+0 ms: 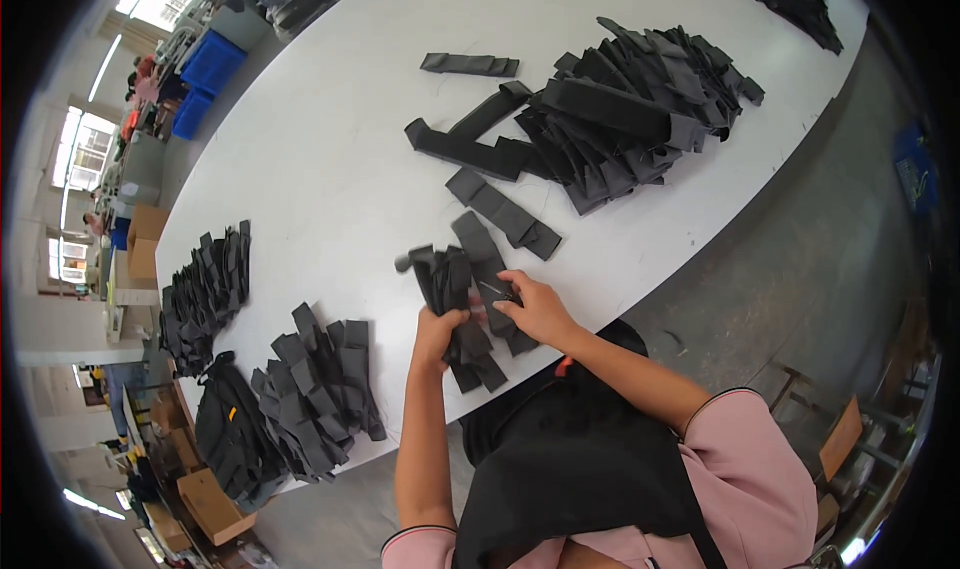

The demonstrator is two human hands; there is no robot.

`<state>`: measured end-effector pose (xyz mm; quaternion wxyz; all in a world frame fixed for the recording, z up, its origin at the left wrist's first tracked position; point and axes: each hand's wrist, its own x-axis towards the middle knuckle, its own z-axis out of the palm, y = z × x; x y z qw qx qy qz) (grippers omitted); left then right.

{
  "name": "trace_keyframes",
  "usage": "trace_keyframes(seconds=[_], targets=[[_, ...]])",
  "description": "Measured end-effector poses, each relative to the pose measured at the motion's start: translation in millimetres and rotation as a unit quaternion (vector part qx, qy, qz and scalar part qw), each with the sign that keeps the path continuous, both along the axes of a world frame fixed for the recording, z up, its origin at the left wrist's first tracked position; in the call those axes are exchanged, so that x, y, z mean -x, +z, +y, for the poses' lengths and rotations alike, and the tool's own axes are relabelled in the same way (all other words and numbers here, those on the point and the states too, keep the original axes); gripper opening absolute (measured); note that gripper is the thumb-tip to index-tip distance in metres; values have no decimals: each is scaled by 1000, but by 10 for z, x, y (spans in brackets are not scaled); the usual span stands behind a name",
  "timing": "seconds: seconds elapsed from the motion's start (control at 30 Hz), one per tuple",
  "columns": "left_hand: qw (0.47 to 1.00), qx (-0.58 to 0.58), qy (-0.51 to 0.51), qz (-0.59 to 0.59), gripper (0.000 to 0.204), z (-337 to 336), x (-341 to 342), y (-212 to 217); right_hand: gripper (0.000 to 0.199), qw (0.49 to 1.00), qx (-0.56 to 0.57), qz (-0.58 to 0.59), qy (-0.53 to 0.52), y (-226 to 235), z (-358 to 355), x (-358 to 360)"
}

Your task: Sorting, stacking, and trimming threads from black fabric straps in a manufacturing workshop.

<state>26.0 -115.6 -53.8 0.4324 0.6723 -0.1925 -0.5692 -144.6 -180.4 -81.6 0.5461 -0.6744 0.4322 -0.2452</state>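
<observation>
My left hand (437,337) is closed round a bundle of dark grey fabric strips (440,274), whose folded ends stick out above and below the fist. Just to the right, my right hand (540,311) grips what looks like a small pair of thread snips (512,292), mostly hidden by the fingers. Under that hand a longer grey strip (480,241) lies slantwise, close against the bundle. Beyond both hands another folded strip (503,214) rests on the white table (330,169).
A large heap of dark strips (630,109) covers the far right, with loose strips beside it. Two stacks, one nearer (318,389) and one farther (205,299), lie left, by a black bag-like item (230,429). Blue crates (210,64) and cardboard boxes (212,504) stand beyond the table.
</observation>
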Motion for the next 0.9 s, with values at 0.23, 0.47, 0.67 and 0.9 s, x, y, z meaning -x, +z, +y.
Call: trace_keyframes(seconds=[0.23, 0.47, 0.67, 0.9], targets=[[956, 98, 197, 194, 40, 755, 103, -124, 33, 991, -53, -125, -1, 180, 114, 122], [946, 148, 213, 192, 54, 719, 240, -26, 29, 957, -121, -234, 123, 223, 400, -17], [968, 100, 185, 133, 41, 839, 281, -67, 30, 969, -85, -62, 222, 185, 488, -4], [934, 101, 288, 187, 43, 1064, 269, -74, 34, 943, 293, 53, 149, 478, 195, -46]])
